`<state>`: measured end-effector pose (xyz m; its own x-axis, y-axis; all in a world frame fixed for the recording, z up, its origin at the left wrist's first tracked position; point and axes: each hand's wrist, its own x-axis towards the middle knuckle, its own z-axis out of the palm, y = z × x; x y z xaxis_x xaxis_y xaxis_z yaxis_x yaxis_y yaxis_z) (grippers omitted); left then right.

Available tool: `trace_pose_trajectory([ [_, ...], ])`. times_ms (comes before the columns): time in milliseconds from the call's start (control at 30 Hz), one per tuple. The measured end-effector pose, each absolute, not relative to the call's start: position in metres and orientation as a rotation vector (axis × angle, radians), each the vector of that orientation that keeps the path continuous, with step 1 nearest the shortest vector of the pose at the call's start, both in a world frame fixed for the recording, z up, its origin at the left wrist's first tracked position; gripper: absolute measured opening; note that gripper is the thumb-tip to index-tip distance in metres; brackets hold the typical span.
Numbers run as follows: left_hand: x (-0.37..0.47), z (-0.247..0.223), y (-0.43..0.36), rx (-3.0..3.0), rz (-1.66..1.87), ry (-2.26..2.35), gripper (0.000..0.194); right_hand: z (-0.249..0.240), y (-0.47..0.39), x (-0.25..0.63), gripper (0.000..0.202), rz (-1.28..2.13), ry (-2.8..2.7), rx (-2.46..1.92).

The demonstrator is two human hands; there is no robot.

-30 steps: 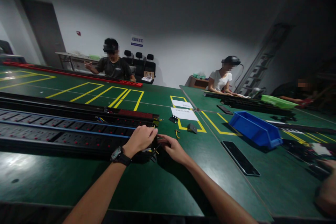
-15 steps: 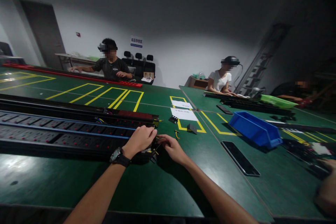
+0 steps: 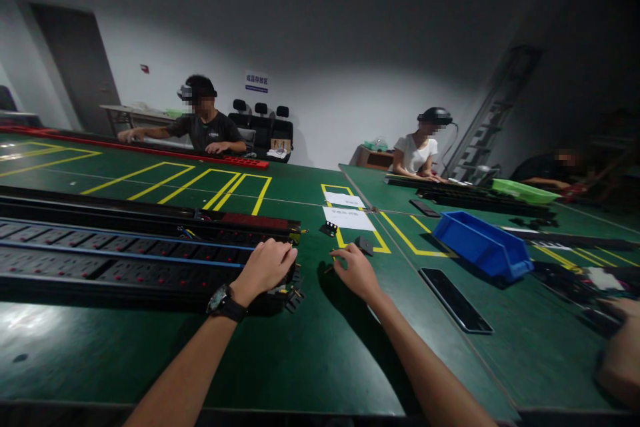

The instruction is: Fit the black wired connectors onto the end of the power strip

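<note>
A long black power strip, with rows of sockets and red dots, lies on the green table. My left hand, wearing a watch, is closed over its right end; the fingertips are partly hidden. A small black slotted part and some wire ends stick out below that hand. My right hand is apart from the strip, over the table, its thumb and finger pinched together; a small thin piece shows at the fingertips, too small to name. Beside it lie a black bracket and a small black part with holes.
Behind the strip runs another black rail. White paper sheets lie ahead; a blue bin and a tablet-like device are to the right. Co-workers sit across the table, and another person's arm shows at the right edge.
My right hand has moved away from the strip's end, rightwards to where a small yellow-and-black piece lay. My left hand has stayed on the strip. The view has shifted slightly.
</note>
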<state>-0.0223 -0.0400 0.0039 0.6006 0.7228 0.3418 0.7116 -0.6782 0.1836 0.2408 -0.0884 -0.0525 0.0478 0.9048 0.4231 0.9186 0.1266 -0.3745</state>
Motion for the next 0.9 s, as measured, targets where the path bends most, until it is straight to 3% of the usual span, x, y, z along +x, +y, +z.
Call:
trace_pose_trajectory([
  [167, -0.024, 0.006, -0.039, 2.726, 0.643, 1.315, 0.042, -0.04, -0.098, 0.229, 0.016, -0.056, -2.071, -1.821],
  [633, -0.028, 0.012, -0.038, 2.571, 0.941, 1.456, 0.022, -0.045, -0.096, 0.218, 0.023, -0.03, -2.061, -1.839],
  [733, -0.027, 0.011, -0.039, 2.571, 0.933, 1.423, 0.02, -0.053, -0.091, 0.217, 0.031, 0.125, -1.889, -1.672],
  [900, -0.023, 0.01, -0.045, 2.675, 0.898, 1.183, 0.021, -0.053, -0.087, 0.209, 0.024, 0.602, -1.515, -1.408],
])
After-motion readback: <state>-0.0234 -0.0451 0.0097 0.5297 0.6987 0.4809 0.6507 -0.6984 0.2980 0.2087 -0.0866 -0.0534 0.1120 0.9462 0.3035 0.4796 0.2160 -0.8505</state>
